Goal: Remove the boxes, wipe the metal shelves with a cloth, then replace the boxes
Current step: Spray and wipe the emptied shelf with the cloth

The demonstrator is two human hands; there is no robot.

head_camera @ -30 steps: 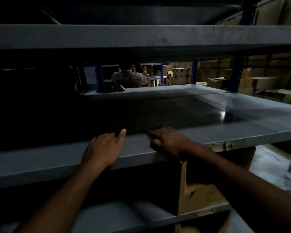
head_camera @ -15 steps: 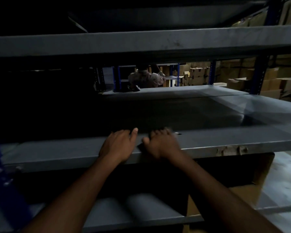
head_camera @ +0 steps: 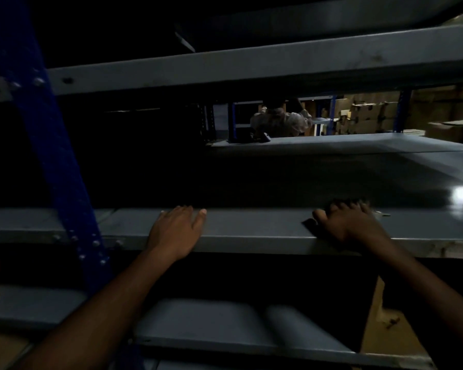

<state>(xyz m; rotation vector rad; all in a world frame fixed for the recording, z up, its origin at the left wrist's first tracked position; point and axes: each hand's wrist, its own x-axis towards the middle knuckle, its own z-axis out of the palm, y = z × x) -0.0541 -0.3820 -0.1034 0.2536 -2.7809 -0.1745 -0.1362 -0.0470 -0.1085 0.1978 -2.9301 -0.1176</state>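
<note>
Dim light; detail is poor left of centre. The middle metal shelf (head_camera: 251, 231) runs across the view, its grey front lip facing the camera. The deck behind the lip is bare and open back to a second shelf deck (head_camera: 332, 141) at the rear; a bright glare patch sits at far right.

Left hand (head_camera: 175, 231) lies flat on the front lip, fingers straight and together, fingertips at the top edge of the lip, holding nothing. Right hand (head_camera: 349, 222) rests on the same lip well to the right, fingers curled over the top edge onto the deck. A dark scrap shows by its thumb and a pale bit past its fingers, possibly the cloth; too dark to say, so I cannot tell whether it grips anything.

Blue upright post (head_camera: 51, 156) crosses the lip at left, bolted there, just left of the left hand. Upper shelf (head_camera: 251, 68) overhangs closely. Lower shelf (head_camera: 225, 332) sits below, with a cardboard box (head_camera: 390, 335) at its right end. More boxes (head_camera: 364, 116) are stacked far behind at right. Another person (head_camera: 280, 121) stands beyond the rear deck.

Versus half a second ago: the hands were nearly touching at mid-lip; now they are well apart. The post now fills much more of the left side.
</note>
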